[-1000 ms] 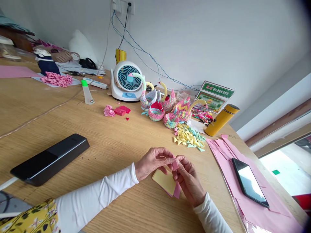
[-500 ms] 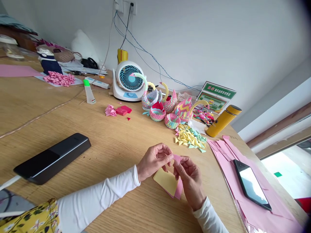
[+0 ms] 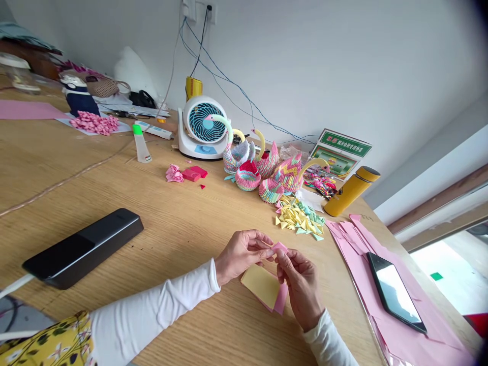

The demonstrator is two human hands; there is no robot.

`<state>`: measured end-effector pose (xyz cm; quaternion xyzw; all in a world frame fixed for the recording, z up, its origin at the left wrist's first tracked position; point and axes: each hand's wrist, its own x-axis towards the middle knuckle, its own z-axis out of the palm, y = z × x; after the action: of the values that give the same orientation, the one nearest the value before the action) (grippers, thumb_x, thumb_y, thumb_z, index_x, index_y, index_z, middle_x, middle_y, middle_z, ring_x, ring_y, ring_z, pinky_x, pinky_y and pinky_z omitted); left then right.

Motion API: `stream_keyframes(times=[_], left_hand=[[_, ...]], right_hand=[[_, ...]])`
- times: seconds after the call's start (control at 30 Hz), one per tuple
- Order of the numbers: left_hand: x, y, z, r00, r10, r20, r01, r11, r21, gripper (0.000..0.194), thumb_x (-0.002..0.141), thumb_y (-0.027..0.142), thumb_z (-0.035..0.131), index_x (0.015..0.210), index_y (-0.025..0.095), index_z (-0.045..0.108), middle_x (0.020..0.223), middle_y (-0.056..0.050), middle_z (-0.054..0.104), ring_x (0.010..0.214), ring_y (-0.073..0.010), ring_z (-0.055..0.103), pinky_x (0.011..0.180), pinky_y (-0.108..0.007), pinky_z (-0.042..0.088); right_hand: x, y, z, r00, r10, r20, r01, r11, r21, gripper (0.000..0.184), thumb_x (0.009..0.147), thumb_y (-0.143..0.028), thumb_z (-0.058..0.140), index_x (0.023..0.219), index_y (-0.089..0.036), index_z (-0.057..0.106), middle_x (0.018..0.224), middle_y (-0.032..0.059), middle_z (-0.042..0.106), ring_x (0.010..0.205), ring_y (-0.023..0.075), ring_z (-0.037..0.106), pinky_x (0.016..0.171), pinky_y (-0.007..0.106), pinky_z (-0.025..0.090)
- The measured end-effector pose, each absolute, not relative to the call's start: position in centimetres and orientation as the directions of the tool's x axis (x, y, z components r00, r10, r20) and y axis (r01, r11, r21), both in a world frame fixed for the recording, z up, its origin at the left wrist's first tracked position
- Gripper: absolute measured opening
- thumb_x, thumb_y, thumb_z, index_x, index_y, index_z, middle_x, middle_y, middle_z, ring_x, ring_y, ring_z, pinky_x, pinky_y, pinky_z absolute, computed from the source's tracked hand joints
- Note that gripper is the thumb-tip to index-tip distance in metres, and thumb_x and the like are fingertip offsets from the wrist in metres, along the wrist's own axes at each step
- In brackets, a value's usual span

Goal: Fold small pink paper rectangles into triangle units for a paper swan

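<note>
Right now, the left hand (image 3: pixel 244 254) and the right hand (image 3: pixel 302 285) grasp a small pink paper slip (image 3: pixel 280 247) between thumbs and fingertips, one from either side. Just below the fingers, a yellow-topped paper stack (image 3: pixel 261 287) lies on the wooden table (image 3: pixel 183 239); beyond them sit folded paper triangles (image 3: pixel 295 214), and to their right, a smartphone (image 3: pixel 396 292).

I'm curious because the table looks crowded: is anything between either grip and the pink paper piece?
Nothing visible: the left grip and right grip both touch the pink paper piece directly. The yellow paper lies lower, not between them.
</note>
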<state>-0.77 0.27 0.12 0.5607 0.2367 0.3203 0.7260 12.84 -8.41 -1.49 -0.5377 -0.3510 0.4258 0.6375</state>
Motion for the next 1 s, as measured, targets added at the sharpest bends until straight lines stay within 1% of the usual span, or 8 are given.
stream_keyframes(times=[0.2,0.4,0.53,0.63,0.73,0.9,1.0], left_hand=[[-0.7,0.1,0.1,0.687,0.727,0.007,-0.198,0.177,0.964,0.04,0.065,0.036,0.08,0.09,0.01,0.063,0.075,-0.007,0.069,0.065,-0.014,0.065,0.061,-0.024,0.049],[-0.5,-0.2,0.7,0.688,0.725,-0.022,-0.21,0.227,0.951,0.044,0.062,0.039,0.081,0.089,0.008,0.064,0.072,-0.006,0.069,0.061,-0.0118,0.062,0.062,-0.024,0.05],[-0.6,-0.2,1.0,0.671,0.74,-0.036,-0.199,0.228,0.953,0.044,0.062,0.04,0.081,0.088,0.008,0.065,0.074,-0.007,0.069,0.06,-0.0106,0.061,0.061,-0.023,0.049],[-0.7,-0.1,0.8,0.651,0.759,-0.028,-0.205,0.212,0.956,0.046,0.062,0.04,0.081,0.09,0.007,0.066,0.077,-0.008,0.07,0.063,-0.012,0.062,0.06,-0.023,0.05],[-0.8,0.0,0.5,0.64,0.768,-0.01,-0.215,0.191,0.958,0.044,0.066,0.04,0.078,0.094,0.008,0.067,0.083,-0.011,0.07,0.071,-0.0152,0.065,0.059,-0.023,0.05],[-0.7,0.2,0.0,0.643,0.766,0.012,-0.184,0.139,0.973,0.039,0.069,0.04,0.076,0.091,0.009,0.069,0.078,-0.009,0.07,0.072,-0.0164,0.066,0.058,-0.021,0.05],[-0.6,0.3,-0.1,0.641,0.767,0.014,-0.171,0.125,0.977,0.039,0.068,0.042,0.076,0.088,0.01,0.068,0.077,-0.008,0.07,0.071,-0.0163,0.065,0.055,-0.021,0.049]], right_hand=[[12.6,-8.4,-1.4,0.4,0.916,0.02,-0.152,0.088,-0.984,0.024,0.076,-0.038,0.071,0.069,-0.017,0.063,0.054,-0.0017,0.057,0.048,0.0084,0.045,0.048,0.022,0.034],[12.4,-8.4,-1.2,0.369,0.928,0.05,-0.181,0.125,-0.975,0.022,0.08,-0.037,0.068,0.07,-0.017,0.064,0.057,-0.0018,0.055,0.054,0.0092,0.045,0.054,0.023,0.036],[12.5,-8.4,-1.3,0.39,0.919,0.053,-0.135,0.115,-0.984,0.026,0.081,-0.041,0.064,0.073,-0.016,0.065,0.066,0.0006,0.058,0.054,0.0092,0.045,0.051,0.023,0.036],[12.9,-8.3,-1.4,0.434,0.9,0.039,-0.105,0.093,-0.99,0.03,0.082,-0.046,0.061,0.075,-0.016,0.063,0.064,0.0005,0.057,0.05,0.0087,0.043,0.047,0.023,0.035],[13.3,-8.2,-1.3,0.492,0.867,0.084,-0.06,0.13,-0.99,0.028,0.08,-0.045,0.064,0.08,-0.018,0.06,0.067,-0.0005,0.057,0.049,0.0081,0.044,0.045,0.022,0.036],[13.1,-8.3,-1.0,0.472,0.873,0.12,0.007,0.132,-0.991,0.026,0.077,-0.041,0.069,0.083,-0.02,0.057,0.054,-0.004,0.052,0.048,0.0087,0.046,0.046,0.021,0.038],[13.1,-8.4,-0.9,0.469,0.873,0.131,0.019,0.138,-0.99,0.025,0.076,-0.04,0.07,0.081,-0.019,0.057,0.056,-0.0038,0.054,0.048,0.008,0.047,0.046,0.02,0.039]])
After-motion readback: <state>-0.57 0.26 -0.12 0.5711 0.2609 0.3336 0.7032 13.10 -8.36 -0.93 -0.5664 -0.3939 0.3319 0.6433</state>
